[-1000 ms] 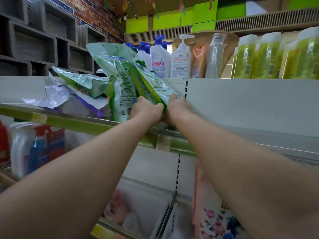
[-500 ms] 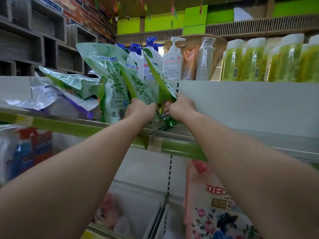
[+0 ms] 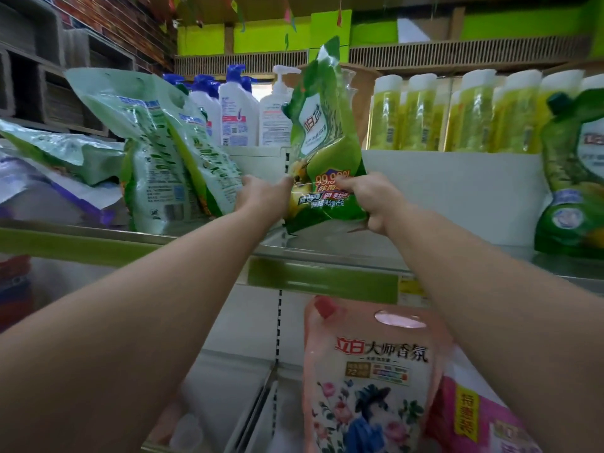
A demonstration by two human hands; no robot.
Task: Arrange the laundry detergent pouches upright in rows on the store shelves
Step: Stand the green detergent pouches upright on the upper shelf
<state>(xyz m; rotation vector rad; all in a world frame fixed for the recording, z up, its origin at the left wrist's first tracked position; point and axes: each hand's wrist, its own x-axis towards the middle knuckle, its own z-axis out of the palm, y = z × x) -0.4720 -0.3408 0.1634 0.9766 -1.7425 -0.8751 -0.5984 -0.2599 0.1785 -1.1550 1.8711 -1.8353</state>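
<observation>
A dark green detergent pouch stands nearly upright in the middle of the frame, its front label facing the camera and its bottom edge at or just above the metal shelf (contact is hard to judge). The right hand grips its lower right corner, thumb curled over the front and fingers wrapped behind. The left hand has its thumb touching the pouch's lower left edge, while its fingers press against the leaning pouches to the left; whether those fingers curl around anything I cannot tell.

Those pale green pouches tilt to the left, propped against each other, backs showing. Further left, at the frame's edge, another green pouch lies flat on top of a white and purple pouch.

At the right edge of the frame a green bottle-shaped pouch stands upright on the same shelf. Behind, on a raised ledge, are white pump bottles with blue tops in the upper middle and a row of yellow bottles in the upper right.

Below the shelf, in the lower right, a pink floral pouch stands between the forearms, just beside a brighter pink pouch.
</observation>
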